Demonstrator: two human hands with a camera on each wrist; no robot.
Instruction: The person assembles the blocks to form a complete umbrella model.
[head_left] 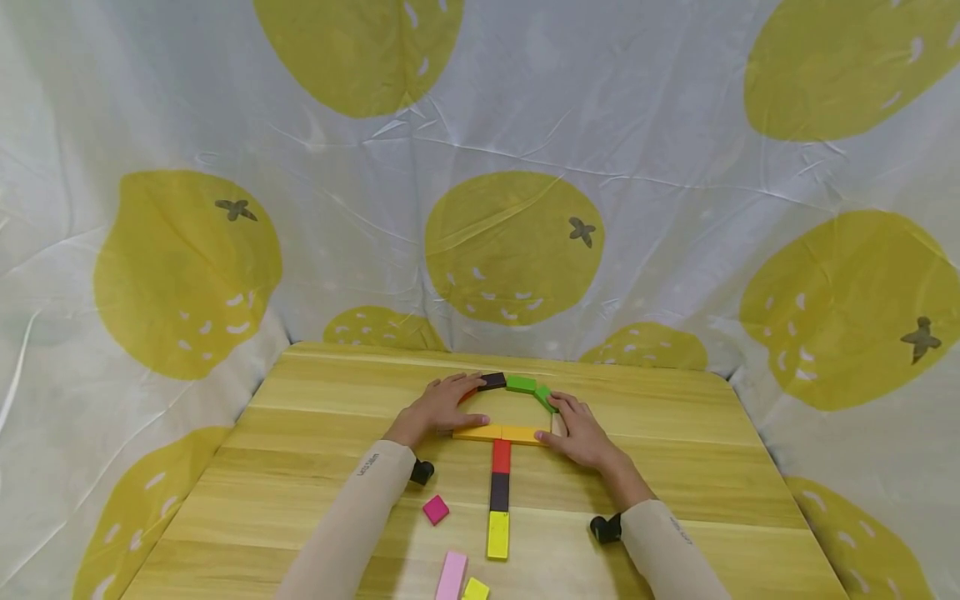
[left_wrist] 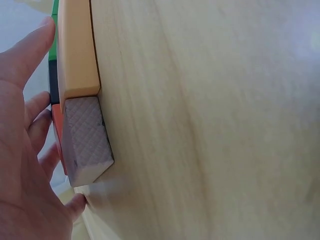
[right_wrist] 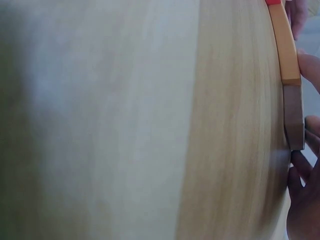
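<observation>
A multicoloured arch of rectangular blocks [head_left: 521, 384] is set on the yellowish wood-grain table [head_left: 675, 450], closed nearside by two elongated orange blocks [head_left: 477, 433] laid end to end. It is touched by the left hand [head_left: 446, 402] and right hand [head_left: 582, 435], fingers loosely outspread.

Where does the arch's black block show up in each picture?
Head: the arch's black block, just below centre.
Left wrist: the black block, upper left, between a green block and an orange-red block.
Right wrist: not in view.
Shared landmark: the orange bar, lower middle, upper left and upper right respectively.
</observation>
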